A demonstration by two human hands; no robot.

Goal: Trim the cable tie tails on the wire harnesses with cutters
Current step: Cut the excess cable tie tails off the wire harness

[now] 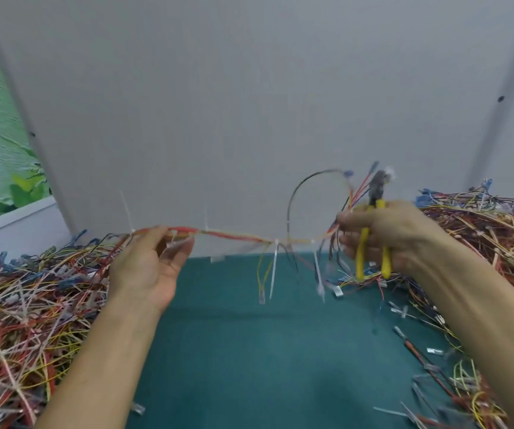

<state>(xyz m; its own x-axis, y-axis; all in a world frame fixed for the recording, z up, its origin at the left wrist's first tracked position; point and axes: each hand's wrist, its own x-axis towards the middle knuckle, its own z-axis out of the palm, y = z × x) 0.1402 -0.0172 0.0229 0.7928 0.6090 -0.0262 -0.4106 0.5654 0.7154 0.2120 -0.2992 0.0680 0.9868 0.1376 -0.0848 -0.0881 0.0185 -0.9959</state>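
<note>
A wire harness (pixel 234 236) of red, yellow and orange wires is stretched level between my two hands above the green mat. My left hand (pixel 150 264) pinches its left end between thumb and fingertips. My right hand (pixel 382 233) grips the yellow-handled cutters (pixel 373 239), jaws pointing up, and also holds the harness's right end. White cable tie tails (pixel 273 274) hang down from the harness near its middle, and two others (pixel 125 212) stick upward near my left hand.
A big heap of tangled harnesses (pixel 23 311) lies at the left, another heap (pixel 491 230) at the right. Loose connectors and cut tails (pixel 429 360) litter the green mat (pixel 265 351) at the right. A grey wall panel (pixel 249 103) stands behind.
</note>
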